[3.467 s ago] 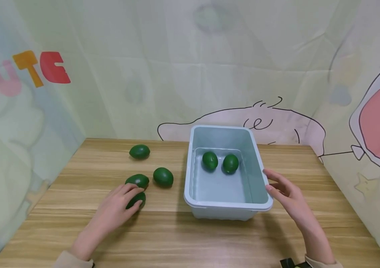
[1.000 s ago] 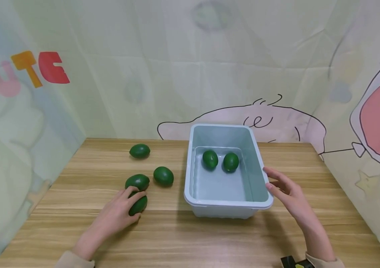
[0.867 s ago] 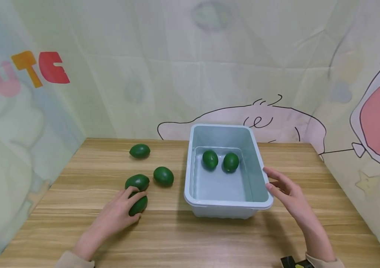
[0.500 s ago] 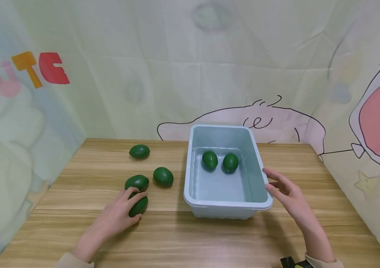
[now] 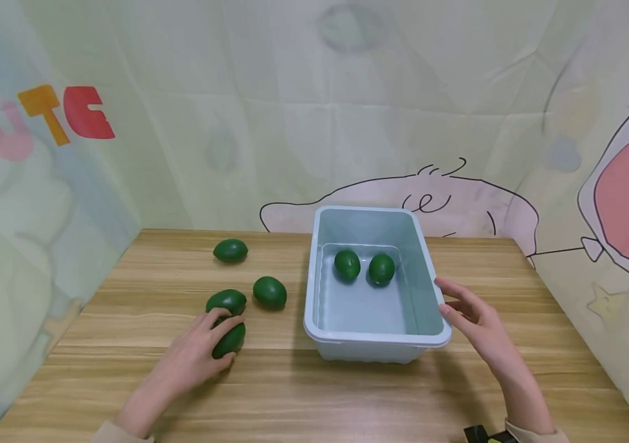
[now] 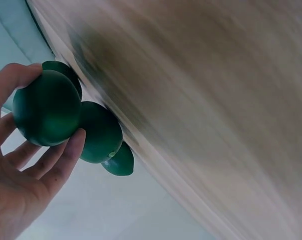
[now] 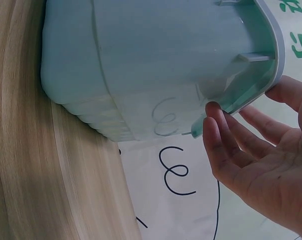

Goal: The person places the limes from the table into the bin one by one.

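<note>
the person's left hand (image 5: 198, 347) has its fingers curled round a green fruit (image 5: 229, 340), over the surface (image 5: 314, 400) well in from its left edge; i can't tell if it touches. a second fruit (image 5: 227, 301) lies just past it, a third fruit (image 5: 270, 293) beside that, a fourth fruit (image 5: 230, 251) close to the far edge. the right hand (image 5: 483, 323) pinches the right rim of a pale blue bin (image 5: 378, 338), two fruits (image 5: 347, 264) inside.

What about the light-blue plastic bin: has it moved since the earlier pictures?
No. The light-blue plastic bin shows no visible shift either way, judged by the back edge of the wooden tabletop.
</note>
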The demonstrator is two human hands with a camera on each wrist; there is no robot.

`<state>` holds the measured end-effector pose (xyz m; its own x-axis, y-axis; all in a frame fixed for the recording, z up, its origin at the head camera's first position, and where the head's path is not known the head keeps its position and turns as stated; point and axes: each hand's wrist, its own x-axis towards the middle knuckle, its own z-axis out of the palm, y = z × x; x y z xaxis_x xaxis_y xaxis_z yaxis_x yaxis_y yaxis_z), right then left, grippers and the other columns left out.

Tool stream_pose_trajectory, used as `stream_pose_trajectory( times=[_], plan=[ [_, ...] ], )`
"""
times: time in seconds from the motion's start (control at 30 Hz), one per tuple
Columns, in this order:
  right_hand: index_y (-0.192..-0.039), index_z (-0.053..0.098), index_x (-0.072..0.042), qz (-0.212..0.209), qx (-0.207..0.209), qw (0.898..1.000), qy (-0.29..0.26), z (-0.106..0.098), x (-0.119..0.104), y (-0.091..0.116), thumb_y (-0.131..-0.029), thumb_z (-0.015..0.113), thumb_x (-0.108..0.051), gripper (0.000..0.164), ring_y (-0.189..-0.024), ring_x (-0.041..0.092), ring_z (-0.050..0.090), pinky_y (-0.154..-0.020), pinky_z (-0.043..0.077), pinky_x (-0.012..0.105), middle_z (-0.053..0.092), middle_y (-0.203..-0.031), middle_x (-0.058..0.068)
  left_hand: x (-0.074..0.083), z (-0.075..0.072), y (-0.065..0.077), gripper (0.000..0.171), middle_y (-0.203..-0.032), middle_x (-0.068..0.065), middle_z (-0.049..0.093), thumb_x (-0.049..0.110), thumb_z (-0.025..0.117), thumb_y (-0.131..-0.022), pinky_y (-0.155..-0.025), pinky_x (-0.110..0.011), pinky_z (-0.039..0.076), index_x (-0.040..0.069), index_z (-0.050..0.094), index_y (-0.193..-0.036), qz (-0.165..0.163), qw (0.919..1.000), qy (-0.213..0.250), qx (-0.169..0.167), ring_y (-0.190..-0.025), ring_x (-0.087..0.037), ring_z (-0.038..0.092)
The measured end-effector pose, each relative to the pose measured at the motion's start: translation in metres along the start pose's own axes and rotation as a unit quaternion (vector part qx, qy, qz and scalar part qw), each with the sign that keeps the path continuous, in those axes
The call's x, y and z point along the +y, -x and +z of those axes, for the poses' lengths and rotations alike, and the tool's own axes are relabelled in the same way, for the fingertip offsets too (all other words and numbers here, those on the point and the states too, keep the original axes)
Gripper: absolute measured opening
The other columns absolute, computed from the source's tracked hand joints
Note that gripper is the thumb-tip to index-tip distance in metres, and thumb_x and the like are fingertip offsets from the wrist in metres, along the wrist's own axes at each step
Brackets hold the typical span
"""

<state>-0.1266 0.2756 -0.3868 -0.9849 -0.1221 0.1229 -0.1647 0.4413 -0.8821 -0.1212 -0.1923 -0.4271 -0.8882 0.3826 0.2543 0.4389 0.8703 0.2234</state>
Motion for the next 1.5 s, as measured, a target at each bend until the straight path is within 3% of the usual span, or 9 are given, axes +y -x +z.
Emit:
stream_pose_trajectory(
  times=[0.77, 1.17, 1.5],
  plan=[
    [-0.144, 0.044, -0.014, -0.005, 0.000, 1.000, 0.002, 0.000, 0.001, 0.000, -0.099, 0.053, -0.026, 0.047, -0.106, -0.005, 0.058, -0.086, 0.048, 0.015, 0.050, -0.142, 0.004, 0.006, -0.007, -0.006, 0.060, -0.126, -0.011, 0.054, 0.018, 0.083, -0.072, -0.082, -0.048, 0.055, 0.016, 0.060, -0.128, 0.009, 0.9998, -0.002, 0.017, -0.114, -0.032, 0.055],
    [-0.144, 0.044, -0.014, -0.004, 0.001, 1.000, 0.002, 0.000, 0.000, 0.001, -0.099, 0.053, -0.026, 0.047, -0.106, -0.005, 0.058, -0.086, 0.048, 0.016, 0.051, -0.139, -0.005, 0.009, -0.014, -0.017, 0.059, -0.123, -0.012, 0.056, 0.016, 0.082, -0.072, -0.080, -0.044, 0.055, 0.015, 0.060, -0.127, 0.026, 0.9989, -0.005, 0.039, -0.109, -0.029, 0.055],
    [-0.144, 0.044, -0.016, 0.010, -0.002, 1.000, 0.007, 0.000, -0.001, 0.001, -0.099, 0.053, -0.029, 0.048, -0.106, -0.005, 0.057, -0.086, 0.048, 0.018, 0.048, -0.144, 0.010, 0.010, -0.017, -0.022, 0.060, -0.122, -0.013, 0.056, 0.017, 0.082, -0.072, -0.078, -0.045, 0.055, 0.014, 0.060, -0.127, 0.035, 0.9979, -0.009, 0.054, -0.108, -0.030, 0.056]
  ],
)
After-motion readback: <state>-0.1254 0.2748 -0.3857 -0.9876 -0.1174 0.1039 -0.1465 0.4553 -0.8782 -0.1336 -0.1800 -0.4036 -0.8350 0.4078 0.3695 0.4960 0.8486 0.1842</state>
